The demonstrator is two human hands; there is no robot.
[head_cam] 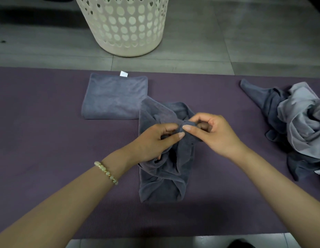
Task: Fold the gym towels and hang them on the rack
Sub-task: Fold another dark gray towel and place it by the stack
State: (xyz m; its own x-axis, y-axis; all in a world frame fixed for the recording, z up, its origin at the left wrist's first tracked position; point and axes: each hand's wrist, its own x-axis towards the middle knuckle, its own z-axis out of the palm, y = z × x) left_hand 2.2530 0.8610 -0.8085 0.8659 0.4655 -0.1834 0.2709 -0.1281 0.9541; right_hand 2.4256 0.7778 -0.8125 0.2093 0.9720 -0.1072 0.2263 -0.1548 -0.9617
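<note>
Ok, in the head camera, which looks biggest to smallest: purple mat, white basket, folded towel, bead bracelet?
1. purple mat
2. white basket, its top cut off
3. folded towel
4. bead bracelet, smallest though nearest

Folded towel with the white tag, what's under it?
The folded towel lies flat on the purple mat. Whether anything is tucked beneath it cannot be seen; the cloth covers that patch.
</note>
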